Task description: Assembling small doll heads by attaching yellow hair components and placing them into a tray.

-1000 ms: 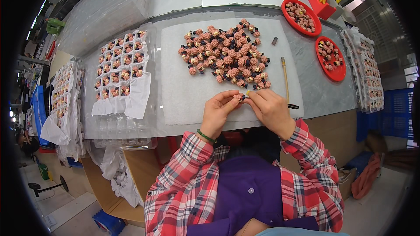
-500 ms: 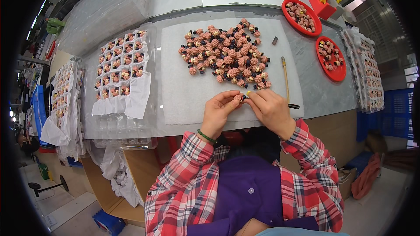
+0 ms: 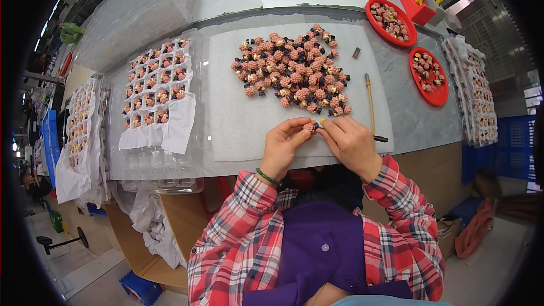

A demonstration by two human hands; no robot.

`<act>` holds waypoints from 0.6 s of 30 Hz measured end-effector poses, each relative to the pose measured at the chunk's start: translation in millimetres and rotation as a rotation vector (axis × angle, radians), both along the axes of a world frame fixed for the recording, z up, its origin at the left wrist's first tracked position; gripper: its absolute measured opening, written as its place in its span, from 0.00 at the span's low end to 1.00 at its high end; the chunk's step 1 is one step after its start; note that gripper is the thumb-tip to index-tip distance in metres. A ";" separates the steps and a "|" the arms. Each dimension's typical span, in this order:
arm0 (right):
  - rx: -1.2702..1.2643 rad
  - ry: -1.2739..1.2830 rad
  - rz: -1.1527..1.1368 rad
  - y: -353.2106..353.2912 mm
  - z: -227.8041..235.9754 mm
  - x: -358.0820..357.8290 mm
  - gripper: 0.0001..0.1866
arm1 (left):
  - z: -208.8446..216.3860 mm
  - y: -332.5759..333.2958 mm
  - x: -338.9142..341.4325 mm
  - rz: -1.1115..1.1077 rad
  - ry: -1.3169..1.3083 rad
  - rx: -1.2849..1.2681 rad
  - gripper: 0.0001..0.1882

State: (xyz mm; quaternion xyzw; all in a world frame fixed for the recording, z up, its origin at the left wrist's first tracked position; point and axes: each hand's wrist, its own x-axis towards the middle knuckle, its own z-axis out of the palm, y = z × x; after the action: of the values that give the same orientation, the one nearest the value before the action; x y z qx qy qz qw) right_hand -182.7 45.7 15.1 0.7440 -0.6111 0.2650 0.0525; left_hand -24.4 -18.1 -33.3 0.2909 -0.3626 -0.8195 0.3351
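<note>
My left hand (image 3: pixel 282 144) is closed, its thumb and fingers pinching a small figurine (image 3: pixel 307 127) with bumpy pink hair and a dark lower part. Close against it, my right hand (image 3: pixel 352 143) is pinched at the figurine's dark end. A small yellow bit (image 3: pixel 322 120) shows at the right fingertips; what exactly these fingers hold is too small to tell. Just beyond both hands, a heap of similar figurines (image 3: pixel 294 68) lies on a white foam mat (image 3: pixel 226 130).
Left of the mat, a tray (image 3: pixel 156 88) holds figurines in white-lined compartments. A wooden stick (image 3: pixel 370 102), a black pen (image 3: pixel 383 139) and a small dark block (image 3: pixel 356 52) lie at right. Beyond are red dishes (image 3: pixel 435 96) with parts. Clear plastic trays (image 3: pixel 139 14) are stacked far left.
Almost nothing differs. Both hands stay in place at the figurine, with only a slight shift of the right fingers and the yellow bit.
</note>
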 end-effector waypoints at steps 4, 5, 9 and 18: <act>0.001 0.005 -0.004 0.1 -0.1 -0.2 0.08 | 1.3 0.3 -0.3 0.000 0.004 0.005 0.14; 0.005 0.004 -0.008 0.1 -0.8 -0.1 0.08 | 1.8 0.3 -0.1 0.000 0.004 0.006 0.14; 0.066 -0.033 -0.030 1.5 3.5 3.3 0.09 | 3.0 0.4 0.7 -0.003 -0.009 -0.006 0.14; -0.009 0.040 -0.021 0.4 -0.8 1.4 0.08 | 2.1 1.2 -0.4 0.007 0.001 -0.001 0.14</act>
State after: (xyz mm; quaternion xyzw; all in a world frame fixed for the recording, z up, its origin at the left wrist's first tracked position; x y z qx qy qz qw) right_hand -181.2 46.1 14.2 0.7424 -0.6166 0.2522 0.0707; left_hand -24.8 -16.9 -31.2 0.2914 -0.3619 -0.8183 0.3385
